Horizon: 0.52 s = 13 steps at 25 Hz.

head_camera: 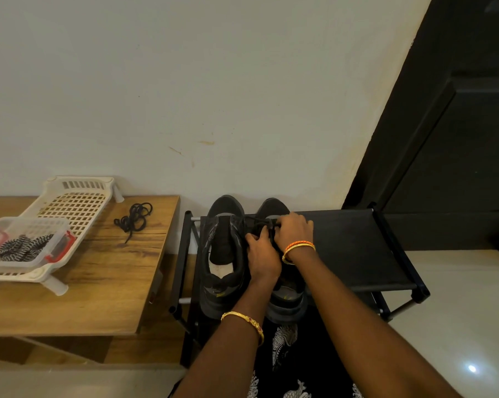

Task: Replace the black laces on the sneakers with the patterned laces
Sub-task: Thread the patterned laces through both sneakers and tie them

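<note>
Leftmost, the patterned laces (pixel 23 246) wait in a clear tub (pixel 27 242) on the counter (pixel 104 282); one black lace (pixel 134 218) already lies loose beside it. Mid-frame, the left sneaker (pixel 222 254) is bare. Both hands, left hand (pixel 261 254) and right hand (pixel 292 229), have fingers curled on the right sneaker's lace (pixel 261 225); loosen each crossing before pulling, I'd judge.

Wood-grain table (pixel 104 282); plastic basket (pixel 79 208); rack (pixel 357 248) seemingly matt cloth

Left, a wooden table (pixel 104 282) carries a white basket (pixel 79 208) and loose black lace (pixel 133 218); right, a black rack (pixel 357 248) carries two sneakers (pixel 222 254).
</note>
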Tool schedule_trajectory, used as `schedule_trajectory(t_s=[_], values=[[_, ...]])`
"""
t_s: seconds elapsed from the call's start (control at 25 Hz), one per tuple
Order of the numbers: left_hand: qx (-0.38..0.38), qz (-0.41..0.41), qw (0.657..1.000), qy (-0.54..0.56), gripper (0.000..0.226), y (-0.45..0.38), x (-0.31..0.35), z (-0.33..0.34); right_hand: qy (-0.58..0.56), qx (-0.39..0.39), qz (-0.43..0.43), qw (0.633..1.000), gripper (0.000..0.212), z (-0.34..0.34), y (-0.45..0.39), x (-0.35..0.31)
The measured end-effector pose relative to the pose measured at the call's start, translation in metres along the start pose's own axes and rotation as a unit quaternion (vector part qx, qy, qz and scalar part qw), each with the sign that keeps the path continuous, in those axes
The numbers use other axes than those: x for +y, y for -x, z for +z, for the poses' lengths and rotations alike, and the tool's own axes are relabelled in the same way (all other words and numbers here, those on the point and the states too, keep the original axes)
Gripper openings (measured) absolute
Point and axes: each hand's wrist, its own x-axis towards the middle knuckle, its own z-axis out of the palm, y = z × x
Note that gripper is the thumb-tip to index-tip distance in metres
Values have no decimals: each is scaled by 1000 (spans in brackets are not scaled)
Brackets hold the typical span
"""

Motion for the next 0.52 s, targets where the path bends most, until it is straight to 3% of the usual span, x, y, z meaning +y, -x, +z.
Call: schedule_trajectory(t_s=[0.12, 0.36, 0.44, 0.52], values=[[5, 4, 1000, -10, 26, 0, 1, 0, 66, -2, -10, 998, 28, 6, 1, -2], [-10, -4, 1000, -12, 38, 0, 1, -1, -104, 113, 46, 987, 22, 12, 19, 11], [-16, -3, 1000, -21, 50, 0, 0, -1, -213, 162, 99, 959, 17, 13, 28, 13], [-19, -7, 999, -25, 58, -1, -1, 0, -353, 197, 165, 899, 9, 9, 36, 15]])
